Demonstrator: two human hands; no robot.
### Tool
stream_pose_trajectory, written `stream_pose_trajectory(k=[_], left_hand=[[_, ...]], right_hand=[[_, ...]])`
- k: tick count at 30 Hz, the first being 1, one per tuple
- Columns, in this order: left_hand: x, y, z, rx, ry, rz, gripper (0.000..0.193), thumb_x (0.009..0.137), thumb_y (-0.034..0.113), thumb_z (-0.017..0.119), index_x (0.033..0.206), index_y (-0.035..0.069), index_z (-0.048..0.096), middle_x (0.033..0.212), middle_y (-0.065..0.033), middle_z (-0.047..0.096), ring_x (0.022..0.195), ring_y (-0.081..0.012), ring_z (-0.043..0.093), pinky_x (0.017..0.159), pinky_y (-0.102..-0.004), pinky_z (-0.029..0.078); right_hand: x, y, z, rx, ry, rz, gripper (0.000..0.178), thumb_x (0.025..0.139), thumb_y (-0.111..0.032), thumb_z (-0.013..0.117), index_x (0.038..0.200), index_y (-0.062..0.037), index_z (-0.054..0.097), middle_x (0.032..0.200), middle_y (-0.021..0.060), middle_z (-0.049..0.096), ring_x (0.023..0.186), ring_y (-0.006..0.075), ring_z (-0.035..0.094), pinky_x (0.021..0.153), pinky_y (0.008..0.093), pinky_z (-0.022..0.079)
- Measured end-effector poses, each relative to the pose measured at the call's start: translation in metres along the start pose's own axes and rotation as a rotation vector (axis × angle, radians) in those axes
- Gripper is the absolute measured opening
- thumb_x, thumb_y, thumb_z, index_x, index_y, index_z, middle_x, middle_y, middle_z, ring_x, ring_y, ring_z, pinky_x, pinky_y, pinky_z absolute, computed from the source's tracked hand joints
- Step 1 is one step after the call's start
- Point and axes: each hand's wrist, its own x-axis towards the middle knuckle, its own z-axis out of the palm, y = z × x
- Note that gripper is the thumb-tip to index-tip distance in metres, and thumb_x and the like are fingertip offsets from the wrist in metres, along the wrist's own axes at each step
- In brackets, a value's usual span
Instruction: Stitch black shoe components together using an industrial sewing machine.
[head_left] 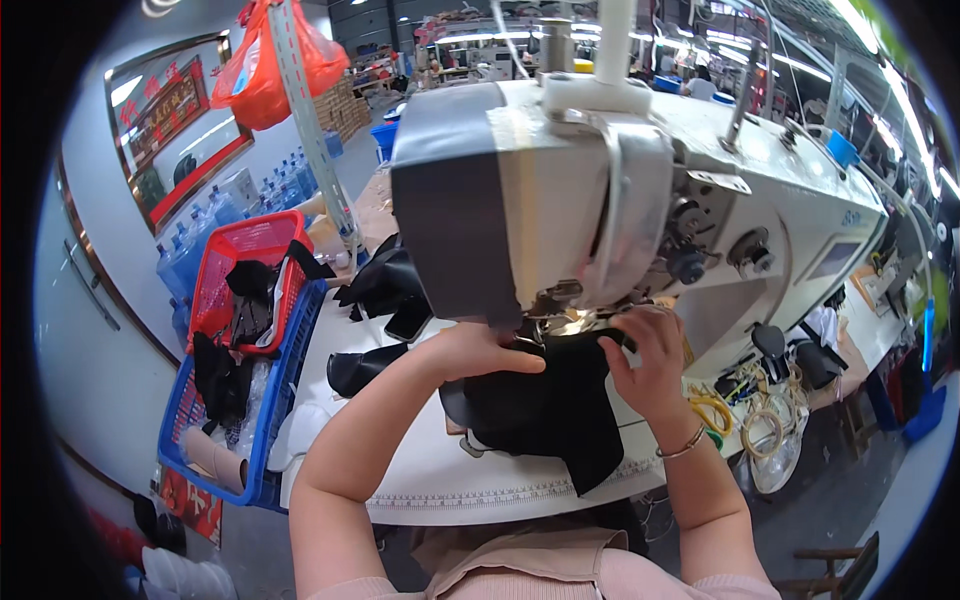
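A piece of black fabric (545, 400) lies under the needle area of a large white sewing machine (560, 190), and its lower end hangs toward me over the bed. My left hand (478, 352) reaches in from the left, its thumb pressed on the fabric just below the lit needle area. The machine's head hides most of that hand's fingers. On the other side my right hand (648, 360), with a bracelet at the wrist, grips the fabric's upper right edge between bent fingers and thumb. The needle and presser foot are hard to make out.
Left of the white table (420, 500) stands a blue crate (270, 430) with a red basket (230, 250) on it, both holding black pieces. A phone (408, 318) and black pieces (385, 280) lie behind my left arm. Rolls of yellow tape (762, 432) sit right of my right wrist.
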Motion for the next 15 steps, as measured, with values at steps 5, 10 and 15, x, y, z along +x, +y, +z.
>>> stream_pose_trajectory(k=[5, 10, 15], left_hand=[[0.003, -0.046, -0.005, 0.206, -0.039, 0.123, 0.05, 0.064, 0.033, 0.077, 0.096, -0.003, 0.062, 0.076, -0.0094, 0.062, 0.074, -0.0142, 0.058, 0.068, -0.026, 0.045], [-0.006, -0.04, 0.002, -0.598, -0.324, 0.021, 0.037, 0.074, 0.006, 0.065, 0.109, -0.001, 0.057, 0.095, -0.0069, 0.064, 0.084, -0.0133, 0.062, 0.078, -0.0258, 0.05], [-0.001, -0.043, -0.003, -0.631, -0.281, 0.114, 0.037, 0.073, 0.004, 0.062, 0.109, -0.001, 0.055, 0.095, -0.0068, 0.063, 0.084, -0.0139, 0.062, 0.079, -0.0253, 0.048]], right_hand=[[-0.084, -0.031, -0.01, 0.213, 0.046, 0.555, 0.034, 0.076, -0.014, 0.067, 0.104, -0.0054, 0.049, 0.09, 0.0083, 0.051, 0.088, 0.025, 0.05, 0.077, 0.0323, 0.04], [-0.173, -0.03, -0.034, 1.482, -0.192, 1.599, 0.06, 0.088, -0.054, 0.041, 0.121, -0.0045, 0.045, 0.112, 0.0083, 0.055, 0.101, 0.0212, 0.05, 0.09, 0.0352, 0.037], [-0.162, -0.044, -0.01, 1.822, -0.359, 1.587, 0.062, 0.087, -0.05, 0.048, 0.129, -0.0059, 0.041, 0.124, 0.011, 0.05, 0.115, 0.0252, 0.045, 0.099, 0.0409, 0.031]])
